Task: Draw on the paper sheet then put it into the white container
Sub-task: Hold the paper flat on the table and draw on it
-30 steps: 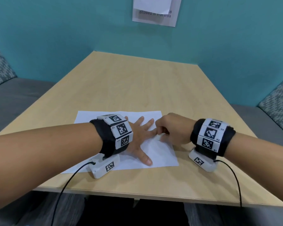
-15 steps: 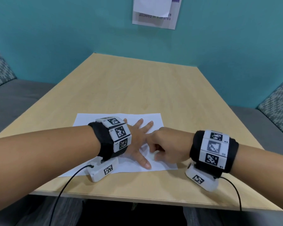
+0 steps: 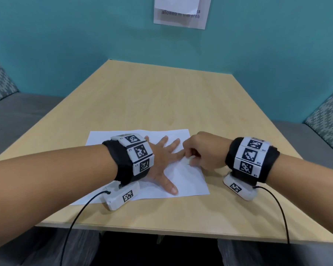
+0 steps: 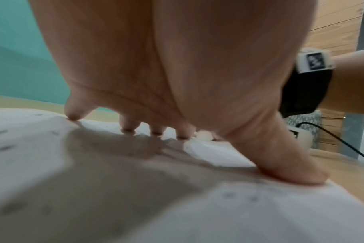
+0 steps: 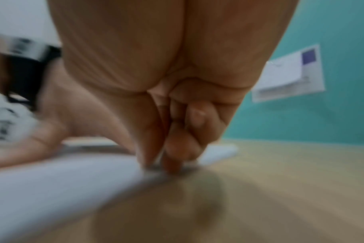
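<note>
A white paper sheet (image 3: 185, 181) lies flat near the front edge of the table (image 3: 161, 96). My left hand (image 3: 161, 156) rests open on the sheet, its spread fingertips (image 4: 128, 128) and thumb (image 4: 291, 171) pressing the paper (image 4: 218, 156). My right hand (image 3: 190, 158) is curled at the sheet's right side, next to the left index finger. Its thumb and fingertips (image 5: 168, 164) pinch together down on the paper (image 5: 52, 180). A small whitish piece (image 4: 204, 135) shows at those fingertips, but what it is stays unclear. No white container is in view.
The light wooden table runs back to a teal wall with a printed notice (image 3: 181, 14). Grey benches with patterned cushions (image 3: 327, 120) flank it. Cables from both wrist cameras hang over the front edge (image 3: 161, 235).
My right hand slid toward me along the sheet, then back up beside the left index finger. The left hand stayed flat on the paper.
</note>
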